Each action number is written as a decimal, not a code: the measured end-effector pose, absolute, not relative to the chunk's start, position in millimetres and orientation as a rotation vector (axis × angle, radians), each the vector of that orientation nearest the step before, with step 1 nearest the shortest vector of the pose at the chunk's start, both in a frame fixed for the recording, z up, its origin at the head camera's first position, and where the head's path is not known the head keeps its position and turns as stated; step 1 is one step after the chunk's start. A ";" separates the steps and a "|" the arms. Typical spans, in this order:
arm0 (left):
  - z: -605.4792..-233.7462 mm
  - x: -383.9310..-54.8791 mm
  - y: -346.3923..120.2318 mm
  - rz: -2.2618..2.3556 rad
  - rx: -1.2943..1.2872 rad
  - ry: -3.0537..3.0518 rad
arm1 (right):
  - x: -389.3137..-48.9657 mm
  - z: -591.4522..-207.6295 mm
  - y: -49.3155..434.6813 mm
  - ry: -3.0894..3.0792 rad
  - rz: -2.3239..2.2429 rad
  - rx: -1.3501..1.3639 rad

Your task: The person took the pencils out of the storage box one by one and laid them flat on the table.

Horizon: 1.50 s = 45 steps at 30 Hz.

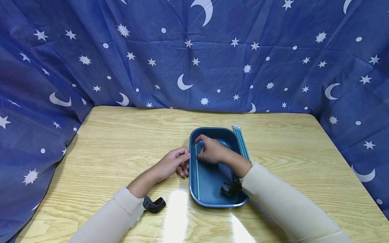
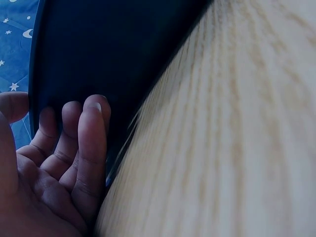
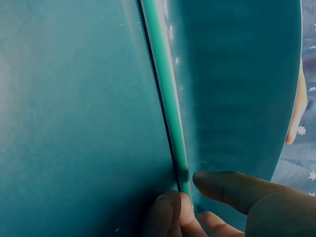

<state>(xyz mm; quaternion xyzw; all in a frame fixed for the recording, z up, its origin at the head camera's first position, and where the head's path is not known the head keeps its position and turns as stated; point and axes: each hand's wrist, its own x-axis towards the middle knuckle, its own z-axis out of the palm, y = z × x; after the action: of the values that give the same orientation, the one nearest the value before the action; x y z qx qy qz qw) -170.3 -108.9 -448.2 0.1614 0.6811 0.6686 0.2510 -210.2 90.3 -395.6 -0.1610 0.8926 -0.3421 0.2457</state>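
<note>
A dark teal tray (image 1: pixel 212 204) with rounded corners stands on the table. A slim green pencil (image 1: pixel 198 182) lies lengthwise on its floor, along the left wall. My right hand (image 1: pixel 211 150) reaches inside, its index finger at the pencil's far end and its thumb beside the shaft. In the right wrist view the thumb (image 3: pixel 217 185) shows slightly apart from the pencil (image 3: pixel 170 98), while other fingertips (image 3: pixel 170 210) are right at its end. My left hand (image 1: pixel 174 162) is outside the tray, loosely bent fingers (image 2: pixel 91 143) against the outer wall and thumb at the rim.
Several teal pencils (image 1: pixel 240 138) with silvery ends lie side by side along the tray's right outer side, partly hidden by it. Wood-grain table (image 1: pixel 127 135) surrounds the tray. A blue cloth (image 1: pixel 170 60) with moons and stars hangs behind and at both sides.
</note>
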 end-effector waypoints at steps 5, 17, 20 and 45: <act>-447.6 -170.0 -109.5 1.812 0.442 1.860 | -211.2 -398.0 89.5 2.438 -0.925 -0.426; -446.7 -168.7 -111.0 1.805 0.453 1.879 | -209.9 -399.1 87.2 2.463 -0.854 -0.432; -448.0 -168.9 -111.1 1.805 0.454 1.878 | -209.7 -399.9 86.4 2.476 -0.837 -0.434; -448.2 -170.4 -109.4 1.812 0.463 1.871 | -208.7 -398.2 88.9 2.414 -0.790 -0.379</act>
<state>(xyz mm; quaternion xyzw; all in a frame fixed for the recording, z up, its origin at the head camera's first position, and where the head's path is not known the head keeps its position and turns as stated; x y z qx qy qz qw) -170.4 -109.4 -448.2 0.1697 0.6855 0.6641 0.2455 -208.7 88.9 -398.2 -0.1415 0.9016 -0.2951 0.2827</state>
